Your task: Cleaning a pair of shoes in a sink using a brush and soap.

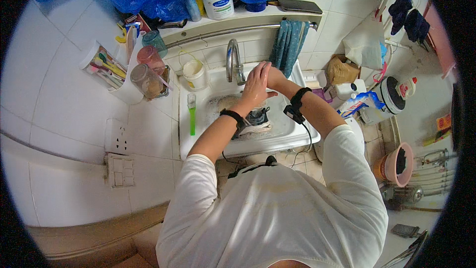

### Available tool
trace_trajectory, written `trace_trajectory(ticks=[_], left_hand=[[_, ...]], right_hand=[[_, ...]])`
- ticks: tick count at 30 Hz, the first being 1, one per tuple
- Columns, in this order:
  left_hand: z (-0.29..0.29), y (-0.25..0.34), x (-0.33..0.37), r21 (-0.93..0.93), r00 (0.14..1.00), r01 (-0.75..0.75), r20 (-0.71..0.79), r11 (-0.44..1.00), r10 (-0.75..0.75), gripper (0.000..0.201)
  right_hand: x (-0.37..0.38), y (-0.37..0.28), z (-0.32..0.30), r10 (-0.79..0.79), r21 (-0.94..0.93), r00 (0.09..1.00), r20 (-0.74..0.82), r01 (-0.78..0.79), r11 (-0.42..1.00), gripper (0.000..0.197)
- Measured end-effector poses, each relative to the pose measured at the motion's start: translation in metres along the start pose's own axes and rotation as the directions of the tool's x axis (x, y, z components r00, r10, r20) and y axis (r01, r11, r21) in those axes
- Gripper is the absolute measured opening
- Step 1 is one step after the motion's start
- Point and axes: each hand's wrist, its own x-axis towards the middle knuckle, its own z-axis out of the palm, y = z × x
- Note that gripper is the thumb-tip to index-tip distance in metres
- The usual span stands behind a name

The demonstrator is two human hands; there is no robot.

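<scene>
Over the white sink (pixel 292 140), my left hand (pixel 256 88) lies flat against my right hand (pixel 275 78), its fingers stretched out and its thumb apart. Most of the right hand's fingers are hidden behind the left. Both look wet, and I see nothing held between them. Just left of them stands the curved metal faucet (pixel 230 64). Below my hands, a dark and white item (pixel 259 119), perhaps a shoe or cloth, rests in the basin amid suds; my left forearm partly covers it.
A green-handled brush (pixel 192 119) lies on the sink's left rim, with a white tub (pixel 196 75) behind it. A blue towel (pixel 286 47) hangs from the rail. Cups and toothbrushes (pixel 110 67) are on the left wall. Bottles and a blue-white packet (pixel 359 103) stand to the right.
</scene>
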Motion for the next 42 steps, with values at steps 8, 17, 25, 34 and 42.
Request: trace_trajectory(ticks=[8,17,25,34,42], left_hand=[[-0.026,-0.011,0.032,-0.241,0.834,-0.257,0.433,0.936,0.341,0.107],[-0.007,-0.021,0.032,-0.160,0.881,-0.269,0.359,0.950,0.310,0.074],[-0.015,-0.015,0.033,-0.031,0.919,-0.262,0.298,0.965,0.259,0.073],[-0.024,-0.015,0.033,-0.046,0.900,-0.193,0.391,0.980,0.195,0.077],[-0.024,-0.023,0.029,-0.050,0.912,-0.280,0.297,0.959,0.282,0.075]], right_hand=[[-0.021,-0.032,-0.028,-0.145,-0.125,0.989,-0.021,0.141,0.982,0.025],[-0.013,-0.027,-0.028,-0.083,-0.159,0.997,0.000,0.082,0.984,0.025],[-0.010,-0.023,-0.030,-0.064,-0.180,0.998,0.009,0.064,0.982,0.025],[-0.009,-0.021,-0.028,-0.039,-0.193,0.999,0.020,0.042,0.980,0.025],[-0.008,-0.025,-0.025,-0.038,-0.209,0.999,0.021,0.041,0.977,0.025]])
